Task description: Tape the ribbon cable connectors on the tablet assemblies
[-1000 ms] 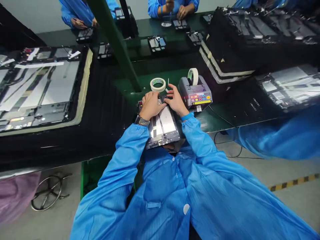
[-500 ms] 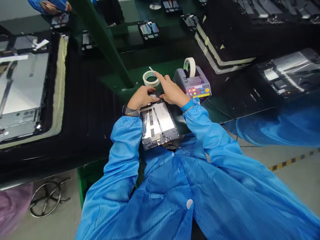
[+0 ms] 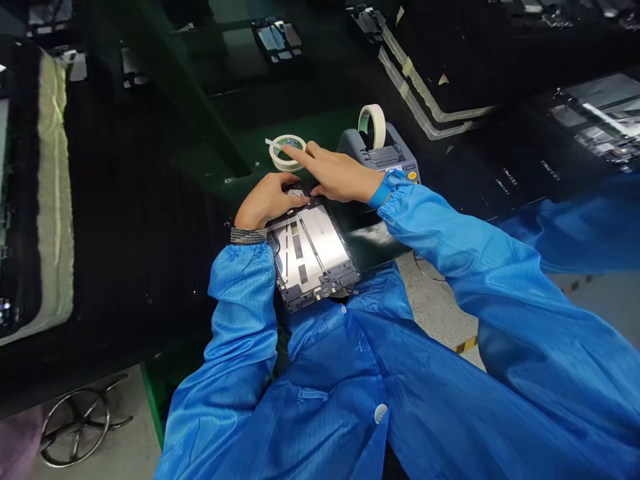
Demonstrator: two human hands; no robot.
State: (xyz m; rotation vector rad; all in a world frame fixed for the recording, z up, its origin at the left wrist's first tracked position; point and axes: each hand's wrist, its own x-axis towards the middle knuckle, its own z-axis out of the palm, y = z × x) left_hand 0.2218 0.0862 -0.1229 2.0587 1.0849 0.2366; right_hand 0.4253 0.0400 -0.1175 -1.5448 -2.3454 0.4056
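Note:
An opened tablet [image 3: 327, 233] lies tilted at the bench's front edge, its silver inside, black strips and circuit boards facing up. My left hand [image 3: 267, 200] is closed on its upper left corner, thumb on top near a small pale part. At the top edge, my right hand [image 3: 345, 175] grips with the thumb while its other fingers are partly hidden. Its index finger stretches out left, a short strip of white tape [image 3: 271, 143] at the tip. Just behind that finger, a roll of masking tape [image 3: 289, 166] lies flat.
Right of my hands stands a grey tape dispenser [image 3: 387, 157] with an upright tape roll [image 3: 379, 127]. A green post [image 3: 215, 133] rises behind at left. Tape-edged black pads [image 3: 55, 200] flank the work spot. Another opened tablet [image 3: 277, 40] lies farther back.
My view has tilted down and turned right. The index finger with the tape strip has swung from pointing upward to pointing left over the tape roll. Both hands stay at the tablet's top edge.

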